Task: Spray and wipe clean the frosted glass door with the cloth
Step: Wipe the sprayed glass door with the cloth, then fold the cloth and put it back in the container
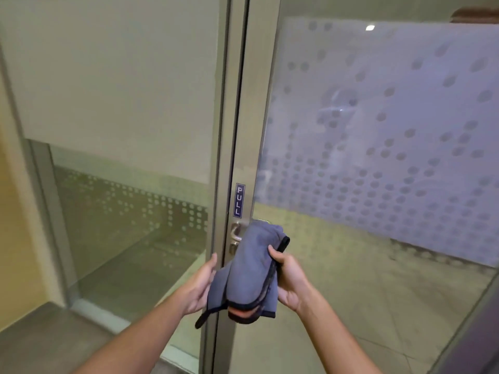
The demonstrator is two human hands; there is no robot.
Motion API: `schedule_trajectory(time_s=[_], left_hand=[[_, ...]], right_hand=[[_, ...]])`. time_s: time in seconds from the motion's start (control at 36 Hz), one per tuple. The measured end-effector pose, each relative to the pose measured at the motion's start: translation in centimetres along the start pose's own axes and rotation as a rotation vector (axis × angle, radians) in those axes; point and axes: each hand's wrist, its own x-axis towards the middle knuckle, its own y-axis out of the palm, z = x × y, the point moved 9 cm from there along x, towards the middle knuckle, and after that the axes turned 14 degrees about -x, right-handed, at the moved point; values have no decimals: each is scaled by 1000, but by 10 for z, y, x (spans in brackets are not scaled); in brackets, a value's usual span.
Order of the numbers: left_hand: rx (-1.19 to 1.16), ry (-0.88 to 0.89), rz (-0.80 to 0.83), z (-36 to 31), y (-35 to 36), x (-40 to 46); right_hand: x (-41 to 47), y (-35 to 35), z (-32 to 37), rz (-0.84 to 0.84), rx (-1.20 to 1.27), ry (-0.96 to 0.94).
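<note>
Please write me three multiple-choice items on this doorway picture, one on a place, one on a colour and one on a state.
1. Where is the PULL sign?
A. on the floor
B. on the door frame above the handle
C. on the cloth

2. What colour is the cloth?
A. white
B. green
C. grey-blue

3. How is the cloth held?
A. by both hands
B. hung on the handle
C. pressed flat on the glass

Answers: 1 B, the sign sits just above the handle; 2 C, grey-blue with dark edging; 3 A, left hand and right hand hold it.
</note>
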Motion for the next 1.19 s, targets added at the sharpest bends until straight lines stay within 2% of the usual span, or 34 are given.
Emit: schedule_trajectory(time_s=[0.11, 0.25, 0.33, 0.47, 0.53, 0.72, 0.83, 0.89, 1.03, 1.19], left_hand=[[-80, 11, -38, 14, -18, -19], [-220, 138, -79, 20, -39, -44], [-213, 236, -128, 21, -58, -61], [-26, 435, -378, 14, -106, -93], [53, 471, -432, 11, -115, -109], [528, 550, -391, 2, -102, -159], [639, 581, -411, 2, -97, -186], [622, 568, -377, 6, -91, -199], [365, 574, -259, 20, -95, -239], [165, 650, -450, 27, -151, -302]], right_hand=[[-10, 6, -15, 55, 2, 44], [-25, 19, -34, 141, 26, 103], [-29, 25, -50, 199, 25, 141], [-36, 42, -75, 281, -36, 190], [-37, 50, -84, 318, -34, 191], [-45, 90, -112, 388, -99, 225], [-57, 128, -122, 435, -260, 178], [-67, 148, -132, 436, -375, 181], [-95, 198, -157, 500, -698, 179], [-142, 257, -176, 602, -1123, 4]])
